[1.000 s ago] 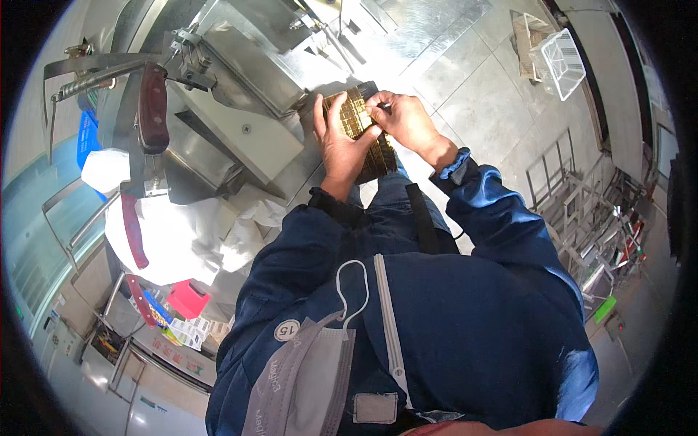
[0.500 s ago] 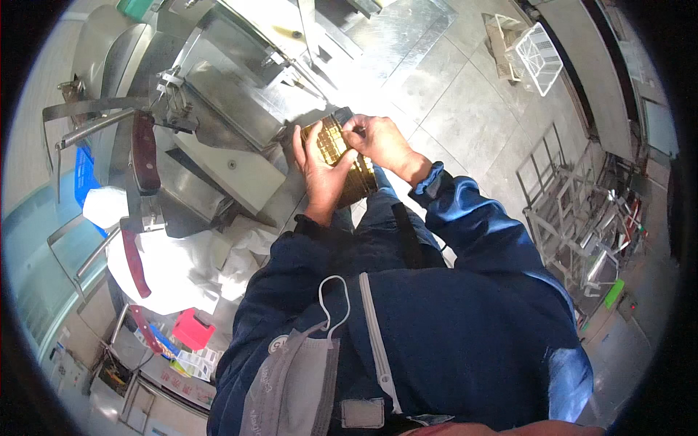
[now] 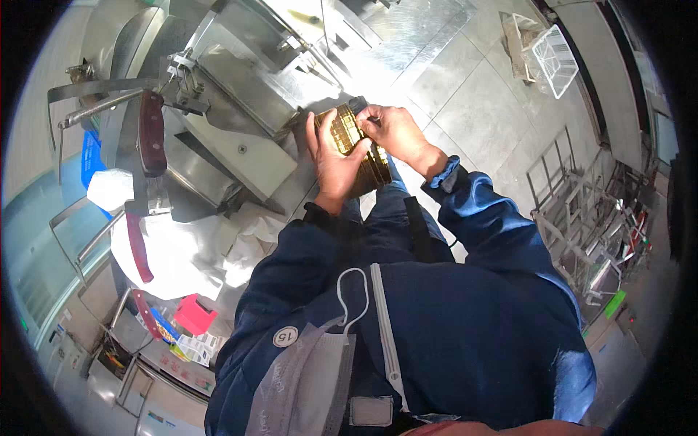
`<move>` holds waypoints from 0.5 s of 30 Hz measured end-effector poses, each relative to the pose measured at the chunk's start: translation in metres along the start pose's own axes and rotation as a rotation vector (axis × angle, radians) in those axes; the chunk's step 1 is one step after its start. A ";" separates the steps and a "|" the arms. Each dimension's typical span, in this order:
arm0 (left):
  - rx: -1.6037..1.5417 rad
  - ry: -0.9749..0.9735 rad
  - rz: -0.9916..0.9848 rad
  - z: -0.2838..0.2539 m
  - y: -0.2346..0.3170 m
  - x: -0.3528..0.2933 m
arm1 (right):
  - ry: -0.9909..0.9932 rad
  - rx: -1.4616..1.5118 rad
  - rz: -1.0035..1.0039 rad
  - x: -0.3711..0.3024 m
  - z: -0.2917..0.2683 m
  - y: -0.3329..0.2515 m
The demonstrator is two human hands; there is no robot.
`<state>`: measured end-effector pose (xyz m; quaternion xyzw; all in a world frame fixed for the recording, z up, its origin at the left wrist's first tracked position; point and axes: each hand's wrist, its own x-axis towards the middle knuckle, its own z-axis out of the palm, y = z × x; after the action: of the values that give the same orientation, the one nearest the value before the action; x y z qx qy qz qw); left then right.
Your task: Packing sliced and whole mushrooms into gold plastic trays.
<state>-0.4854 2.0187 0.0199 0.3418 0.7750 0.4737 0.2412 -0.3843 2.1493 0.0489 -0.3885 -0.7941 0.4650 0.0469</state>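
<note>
Upper centre of the frame: left hand (image 3: 333, 163) wrapped along the left edge of a brass-coloured gridded block (image 3: 347, 134), fingers pressed together and curled round it, thumb on the near side. Right hand (image 3: 392, 129) laid over the block's right end, fingertips bent and pinching its top edge. Block held between both hands, just in front of a steel machine (image 3: 240, 116), at its lower right corner; touching the machine or merely close, impossible to tell.

Machine of folded sheet steel filling the upper left, with a dark red-brown handle (image 3: 151, 131) standing out from it and a second red handle (image 3: 138, 243) lower down. White cloth or paper (image 3: 182, 251) heaped below the machine at mid left, a pink box (image 3: 193, 317) at its lower edge. Grey tiled floor (image 3: 472, 94) across the upper right, sunlit and glaring near the top. Clear plastic crate (image 3: 552, 47) at upper right; grey metal racks (image 3: 582, 211) along the right rim.

Lower part of the block hidden by the left palm. Blue jacket and hanging face mask (image 3: 305, 385) covering the whole lower centre, floor beneath unseen. Lower-left clutter too small and bent by the lens to identify.
</note>
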 end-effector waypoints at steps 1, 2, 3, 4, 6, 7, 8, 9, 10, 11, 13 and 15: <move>-0.001 0.004 -0.004 0.000 -0.001 0.000 | -0.005 -0.002 -0.001 0.000 0.000 0.002; -0.001 0.007 0.005 0.001 -0.001 0.000 | -0.018 -0.021 0.012 0.000 -0.001 0.004; -0.001 0.011 0.013 0.000 0.000 0.000 | -0.032 -0.040 0.025 0.000 -0.001 0.003; 0.018 0.003 -0.009 -0.001 0.002 -0.001 | -0.065 -0.009 0.067 0.001 -0.001 0.003; 0.017 0.007 -0.008 -0.001 0.000 -0.001 | -0.075 -0.023 0.068 0.002 -0.004 -0.001; 0.016 0.006 -0.002 0.000 0.000 -0.001 | -0.080 -0.036 0.070 0.002 -0.005 -0.002; -0.014 0.009 -0.001 0.000 -0.001 -0.001 | -0.060 -0.034 0.068 0.002 -0.003 0.001; -0.014 0.009 -0.006 0.000 -0.001 -0.001 | -0.064 -0.035 0.069 0.002 -0.003 -0.001; -0.025 0.006 -0.013 0.000 -0.002 -0.001 | -0.067 -0.058 0.090 0.002 -0.006 -0.006; -0.035 0.003 -0.019 0.001 -0.002 -0.001 | -0.070 -0.081 0.111 0.002 -0.007 -0.008; -0.073 0.007 -0.024 0.001 -0.003 0.000 | -0.064 -0.087 0.070 0.002 -0.007 -0.005; -0.070 -0.013 -0.049 0.000 -0.003 0.000 | -0.045 -0.103 0.061 0.002 -0.007 -0.005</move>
<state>-0.4861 2.0177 0.0170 0.3169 0.7645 0.4924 0.2696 -0.3849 2.1543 0.0562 -0.4040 -0.8056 0.4333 -0.0052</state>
